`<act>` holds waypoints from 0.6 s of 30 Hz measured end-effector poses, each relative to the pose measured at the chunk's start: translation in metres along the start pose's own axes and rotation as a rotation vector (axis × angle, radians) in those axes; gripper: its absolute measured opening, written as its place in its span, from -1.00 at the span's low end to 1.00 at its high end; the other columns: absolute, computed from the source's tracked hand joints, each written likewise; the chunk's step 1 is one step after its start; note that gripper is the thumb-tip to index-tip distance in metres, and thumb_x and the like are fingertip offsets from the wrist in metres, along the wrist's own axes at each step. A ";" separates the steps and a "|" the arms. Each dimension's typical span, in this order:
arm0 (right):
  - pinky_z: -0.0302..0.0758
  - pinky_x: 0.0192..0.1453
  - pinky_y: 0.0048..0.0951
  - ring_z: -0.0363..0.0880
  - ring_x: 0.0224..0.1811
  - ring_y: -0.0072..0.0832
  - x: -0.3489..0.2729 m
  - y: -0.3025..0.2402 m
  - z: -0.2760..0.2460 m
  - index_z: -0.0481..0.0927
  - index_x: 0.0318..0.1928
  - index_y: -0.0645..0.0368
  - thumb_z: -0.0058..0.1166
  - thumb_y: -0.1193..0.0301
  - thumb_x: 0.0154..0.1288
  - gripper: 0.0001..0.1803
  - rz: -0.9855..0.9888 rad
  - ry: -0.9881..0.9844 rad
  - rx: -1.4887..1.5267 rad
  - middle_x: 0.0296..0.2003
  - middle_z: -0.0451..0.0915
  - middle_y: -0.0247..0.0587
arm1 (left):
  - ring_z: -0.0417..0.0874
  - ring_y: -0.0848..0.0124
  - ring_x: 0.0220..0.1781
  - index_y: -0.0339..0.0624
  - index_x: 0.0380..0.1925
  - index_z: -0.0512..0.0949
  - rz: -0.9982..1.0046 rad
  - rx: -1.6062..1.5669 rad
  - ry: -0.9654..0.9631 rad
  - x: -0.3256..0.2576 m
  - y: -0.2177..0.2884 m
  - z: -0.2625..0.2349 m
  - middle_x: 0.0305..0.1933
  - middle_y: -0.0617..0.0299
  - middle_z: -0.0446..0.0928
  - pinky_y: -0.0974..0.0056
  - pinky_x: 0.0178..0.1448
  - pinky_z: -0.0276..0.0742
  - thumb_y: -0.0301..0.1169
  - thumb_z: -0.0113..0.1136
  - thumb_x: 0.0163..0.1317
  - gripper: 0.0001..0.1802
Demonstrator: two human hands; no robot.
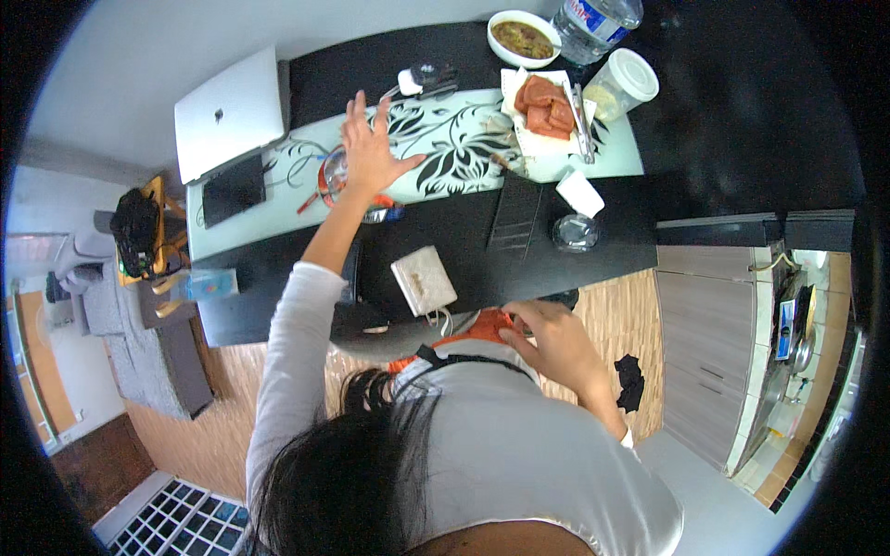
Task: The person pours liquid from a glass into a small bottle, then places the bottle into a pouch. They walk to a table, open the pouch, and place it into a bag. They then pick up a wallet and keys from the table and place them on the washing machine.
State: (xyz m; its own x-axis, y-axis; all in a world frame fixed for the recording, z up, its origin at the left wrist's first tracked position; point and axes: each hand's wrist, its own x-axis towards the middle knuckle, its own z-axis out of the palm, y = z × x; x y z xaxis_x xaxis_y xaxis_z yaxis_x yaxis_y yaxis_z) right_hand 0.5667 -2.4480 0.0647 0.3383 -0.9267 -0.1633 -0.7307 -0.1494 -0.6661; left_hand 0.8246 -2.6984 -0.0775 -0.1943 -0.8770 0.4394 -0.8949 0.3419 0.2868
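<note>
My left hand (pixel 371 153) reaches over the table with its fingers spread and nothing in them. Below and beside it lies a red item with a clear round part (pixel 332 174), partly covered by the hand. My right hand (pixel 556 343) is low by my waist, close to orange cloth (pixel 487 326). Its fingers are bent, the thumb stands apart, and I see nothing held. Near the table's front edge, between my arms, rests a whitish square pouch (pixel 425 281) with a strap. A small white and dark item (pixel 422 80) lies beyond my left fingertips.
The black table (pixel 445 222) carries a patterned glass panel (pixel 464 148). A silver laptop (pixel 227 116) stands left. Far right are a soup bowl (pixel 524 39), water bottle (pixel 593 32), lidded jar (pixel 630 79), reddish slices (pixel 547 107) and tongs (pixel 581 130). Nearer sits a clear container (pixel 576 233).
</note>
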 end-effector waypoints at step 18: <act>0.51 -0.17 -0.12 0.60 -0.27 -0.03 -0.044 0.105 0.038 0.52 -0.06 0.24 0.10 0.18 0.20 -0.57 0.647 -0.035 -0.036 -0.32 0.62 0.05 | 0.53 -0.08 0.11 0.36 0.34 0.16 0.153 0.262 -0.852 0.151 -0.013 0.115 0.26 -0.06 0.31 0.01 0.11 0.52 -0.14 0.50 -0.37 0.13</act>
State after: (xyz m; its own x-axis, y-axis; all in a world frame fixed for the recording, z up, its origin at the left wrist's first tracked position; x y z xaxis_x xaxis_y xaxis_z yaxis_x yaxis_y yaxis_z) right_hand 0.4980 -2.4099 -0.0260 -0.1584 -0.8215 -0.5478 -0.8126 0.4237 -0.4003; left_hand 0.7606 -2.8745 -0.1132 -0.4572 -0.8167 -0.3522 -0.8774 0.4790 0.0282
